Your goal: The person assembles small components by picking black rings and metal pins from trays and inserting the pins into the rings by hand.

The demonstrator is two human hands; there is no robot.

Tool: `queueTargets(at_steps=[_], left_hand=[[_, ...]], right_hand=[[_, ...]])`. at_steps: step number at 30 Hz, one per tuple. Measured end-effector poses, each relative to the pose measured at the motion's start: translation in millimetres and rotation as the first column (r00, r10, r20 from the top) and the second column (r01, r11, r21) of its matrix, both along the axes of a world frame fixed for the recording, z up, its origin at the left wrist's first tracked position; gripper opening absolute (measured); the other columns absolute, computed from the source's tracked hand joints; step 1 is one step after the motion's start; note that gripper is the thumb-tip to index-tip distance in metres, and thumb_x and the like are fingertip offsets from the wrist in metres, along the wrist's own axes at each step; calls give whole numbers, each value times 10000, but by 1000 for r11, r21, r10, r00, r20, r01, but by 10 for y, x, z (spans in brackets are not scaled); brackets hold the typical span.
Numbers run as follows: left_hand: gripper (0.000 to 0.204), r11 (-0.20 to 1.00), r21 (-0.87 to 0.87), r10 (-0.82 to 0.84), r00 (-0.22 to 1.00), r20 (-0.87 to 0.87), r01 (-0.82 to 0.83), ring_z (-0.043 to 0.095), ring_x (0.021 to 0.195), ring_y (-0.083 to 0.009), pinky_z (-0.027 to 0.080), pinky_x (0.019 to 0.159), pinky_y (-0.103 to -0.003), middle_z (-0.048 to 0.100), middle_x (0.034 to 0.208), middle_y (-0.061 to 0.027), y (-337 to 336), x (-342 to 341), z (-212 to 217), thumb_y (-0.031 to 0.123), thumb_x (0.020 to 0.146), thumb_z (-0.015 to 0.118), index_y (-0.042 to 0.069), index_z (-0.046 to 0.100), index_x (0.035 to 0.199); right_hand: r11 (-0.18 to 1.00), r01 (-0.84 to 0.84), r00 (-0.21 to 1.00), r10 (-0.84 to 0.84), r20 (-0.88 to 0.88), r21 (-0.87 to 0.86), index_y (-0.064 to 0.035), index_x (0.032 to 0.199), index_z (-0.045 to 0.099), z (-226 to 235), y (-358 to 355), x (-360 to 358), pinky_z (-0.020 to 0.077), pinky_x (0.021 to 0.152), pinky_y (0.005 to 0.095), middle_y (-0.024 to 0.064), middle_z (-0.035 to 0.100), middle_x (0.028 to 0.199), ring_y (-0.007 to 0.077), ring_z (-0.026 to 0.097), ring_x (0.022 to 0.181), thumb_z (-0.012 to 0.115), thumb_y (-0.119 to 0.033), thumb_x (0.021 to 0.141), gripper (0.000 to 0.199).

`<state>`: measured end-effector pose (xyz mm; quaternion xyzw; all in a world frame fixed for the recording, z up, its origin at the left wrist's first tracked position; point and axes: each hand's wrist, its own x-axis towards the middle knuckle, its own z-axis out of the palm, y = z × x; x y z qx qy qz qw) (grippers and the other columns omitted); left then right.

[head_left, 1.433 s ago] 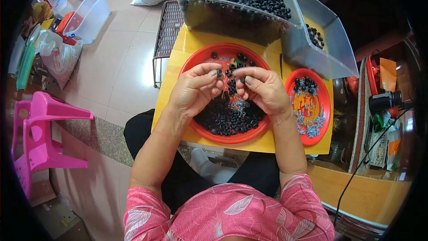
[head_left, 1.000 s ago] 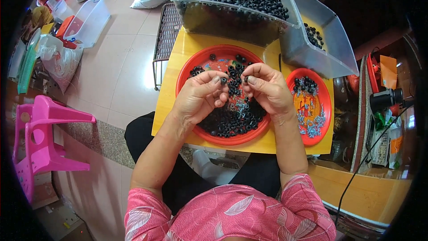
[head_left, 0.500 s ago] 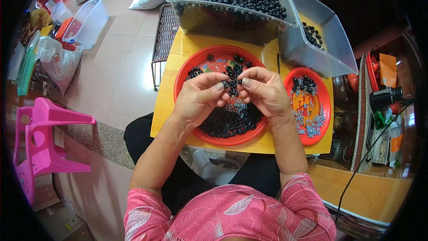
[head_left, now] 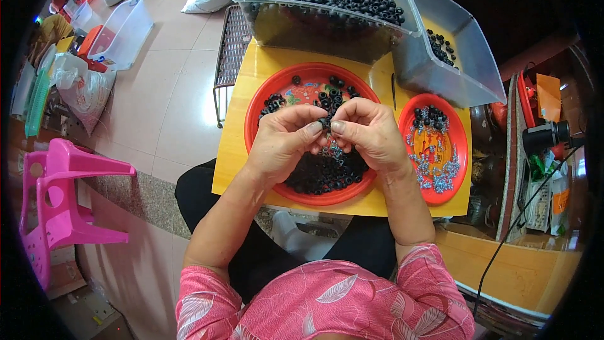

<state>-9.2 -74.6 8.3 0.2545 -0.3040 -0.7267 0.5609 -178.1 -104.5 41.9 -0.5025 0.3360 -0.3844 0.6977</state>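
Note:
My left hand (head_left: pixel 286 138) pinches a small black bead-like part (head_left: pixel 324 123) between thumb and fingertips, above the large red tray (head_left: pixel 257 97). Facing it, my right hand (head_left: pixel 368 135) is closed in a pinch with its tips at the same part. What lies between the right fingertips is mostly hidden. Beneath my hands, many loose black parts (head_left: pixel 324 176) lie in the tray, some with holes showing. Small silvery-blue pieces (head_left: pixel 331 150) lie partly hidden among them.
A smaller red tray (head_left: pixel 464 151) at the right holds black parts and silvery-blue pieces (head_left: pixel 443 182). Behind stand a clear bin (head_left: pixel 302 22) full of black parts and another bin (head_left: pixel 434 79) with fewer. A pink stool (head_left: pixel 69 170) stands left of the yellow table (head_left: pixel 236 157).
My hands have come together, closing the gap between their fingertips. The right hand has shifted slightly left, and the black part now sits between both hands.

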Motion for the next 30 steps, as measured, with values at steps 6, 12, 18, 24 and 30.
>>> queueTargets(at_steps=[6,12,18,24,30], left_hand=[[160,996,-76,56,992,110,-48,556,657,-104,458,562,-211,599,796,-70,20,-22,-24,3,800,583,-20,591,958],[144,866,-485,344,850,399,-122,525,701,-117,427,607,-219,551,794,-39,20,-17,29,-6,758,611,-3,607,902],[163,744,-666,487,723,489,-52,495,707,-148,406,619,-256,517,753,-48,28,-14,78,-14,705,635,25,614,862],[151,721,-692,489,734,472,-36,499,682,-161,409,609,-254,514,740,-55,44,-37,110,-17,712,622,20,609,858],[192,703,-708,523,724,451,-67,515,701,-163,415,617,-253,540,773,-76,8,-40,56,-33,727,604,2,594,916]], right_hand=[[999,-6,999,7,35,-36,8,839,571,-45,0,22,448,499,191,45,584,705,87,548,581,654,-84,764,145],[985,-144,983,131,126,97,-7,919,577,-63,-12,-6,468,541,196,38,601,745,84,565,617,633,-99,790,169],[945,-282,933,230,277,167,16,1006,548,-84,-18,-35,493,546,207,61,603,780,100,587,625,614,-105,804,244],[933,-333,909,278,309,139,20,1002,542,-117,-12,-58,497,545,208,72,603,773,107,592,618,626,-124,797,264],[966,-223,956,191,223,129,17,984,541,2,19,-17,490,523,202,69,604,766,106,589,610,630,-126,796,252]])
